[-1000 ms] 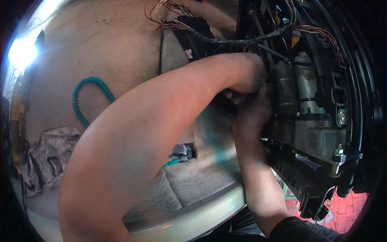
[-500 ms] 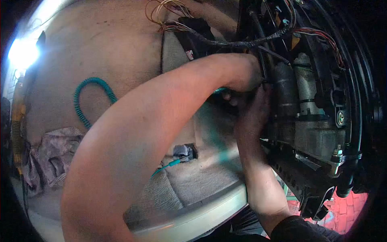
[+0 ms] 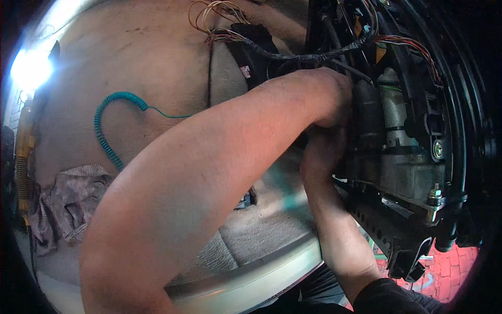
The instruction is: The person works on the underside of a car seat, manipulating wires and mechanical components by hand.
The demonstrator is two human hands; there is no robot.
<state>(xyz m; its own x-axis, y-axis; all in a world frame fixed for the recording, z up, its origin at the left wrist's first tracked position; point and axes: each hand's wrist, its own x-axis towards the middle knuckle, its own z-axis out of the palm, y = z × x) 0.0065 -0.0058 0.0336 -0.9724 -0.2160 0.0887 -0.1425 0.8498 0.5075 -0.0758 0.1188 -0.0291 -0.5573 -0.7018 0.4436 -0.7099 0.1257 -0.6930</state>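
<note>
My left arm stretches across the view, and my left hand (image 3: pixel 337 97) reaches in beside a dark cylinder (image 3: pixel 368 112) on the metal-and-black mechanism. Its fingers are out of sight behind the wrist and in shadow. Just nearer, my right hand (image 3: pixel 327 146) goes up into the same dark gap, close against the left one. The right fingers are covered by my left hand and forearm. Whatever either hand touches there cannot be made out. Right of the dark cylinder stands a silvery cylinder (image 3: pixel 392 110), fixed to a grey metal housing (image 3: pixel 410 172).
A black-wrapped wiring harness (image 3: pixel 308 56) crosses above my hands, with loose wires (image 3: pixel 217 15) at its far end. A teal coiled cord (image 3: pixel 104 138) and a crumpled rag (image 3: pixel 73 204) lie left on beige carpet. A yellow-bodied lamp (image 3: pixel 26 141) shines at far left.
My left hand has shifted right, deeper beside the dark cylinder, and its arm now covers the teal cord's lower end. The coiled cord has moved, with a thin straight stretch showing. Right fingers are now hidden.
</note>
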